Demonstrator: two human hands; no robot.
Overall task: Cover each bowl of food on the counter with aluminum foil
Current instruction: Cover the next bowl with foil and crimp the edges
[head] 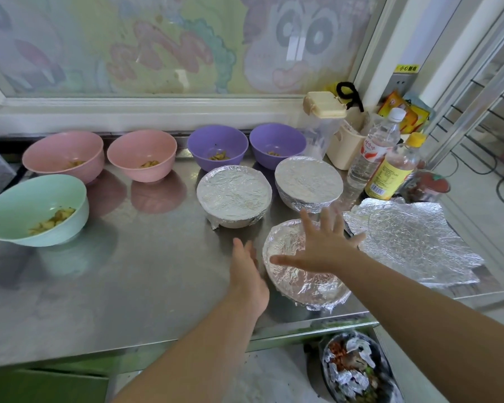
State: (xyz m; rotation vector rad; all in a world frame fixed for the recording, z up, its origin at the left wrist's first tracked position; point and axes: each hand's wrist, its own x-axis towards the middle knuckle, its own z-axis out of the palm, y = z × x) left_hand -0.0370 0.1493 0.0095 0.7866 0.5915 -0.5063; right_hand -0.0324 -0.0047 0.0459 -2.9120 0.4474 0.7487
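Observation:
Three bowls stand wrapped in foil: one near the front edge [300, 282], one in the middle [234, 196] and one behind it to the right [309, 180]. My right hand [323, 245] hovers spread, fingers straight, over the front foil-covered bowl. My left hand [248, 274] lies flat beside that bowl's left side. Uncovered, with food inside, are a green bowl [35, 210], two pink bowls [64, 155] [141, 157] and two purple bowls [217, 146] [277, 144]. A stack of loose foil sheets [413, 239] lies to the right.
Two bottles [373, 149] [393, 170], a beige holder [344, 148] and a lidded container [325, 117] crowd the back right. A bin with foil scraps [355, 370] sits below the steel counter's [128, 271] front edge. A window ledge [146, 112] runs behind.

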